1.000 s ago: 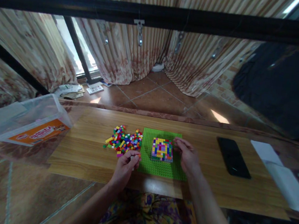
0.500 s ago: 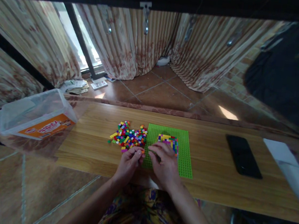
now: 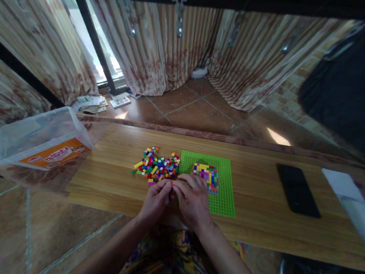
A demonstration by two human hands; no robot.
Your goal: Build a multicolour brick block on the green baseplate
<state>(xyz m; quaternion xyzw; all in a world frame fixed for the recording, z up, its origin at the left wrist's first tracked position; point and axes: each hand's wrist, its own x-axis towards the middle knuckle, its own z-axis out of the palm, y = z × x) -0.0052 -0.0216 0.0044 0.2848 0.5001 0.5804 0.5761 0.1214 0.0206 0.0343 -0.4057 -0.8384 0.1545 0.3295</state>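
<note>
My left hand (image 3: 156,198) is closed in a pinch on a small orange toy brick (image 3: 172,184), just in front of the brick pile. My right hand (image 3: 192,199) meets it there, thumb and fingertips closed at the same orange brick; the exact grip is partly hidden. Beneath and beside the right hand lies a green studded baseplate (image 3: 227,190). On it sits a multicoloured block of bricks (image 3: 209,175), its lower left part covered by the hand. To the left, a loose pile of small coloured bricks (image 3: 159,165) touches the baseplate's edge.
Everything rests on a wooden board (image 3: 113,168). A clear plastic tub (image 3: 47,135) with an orange label stands at the left end. A black phone (image 3: 297,189) and white paper (image 3: 352,205) lie to the right. Striped curtains (image 3: 153,50) hang beyond the tiled floor.
My right hand has moved left from over the baseplate to meet my left hand at the orange brick. More of the multicoloured block shows. My left hand has barely moved.
</note>
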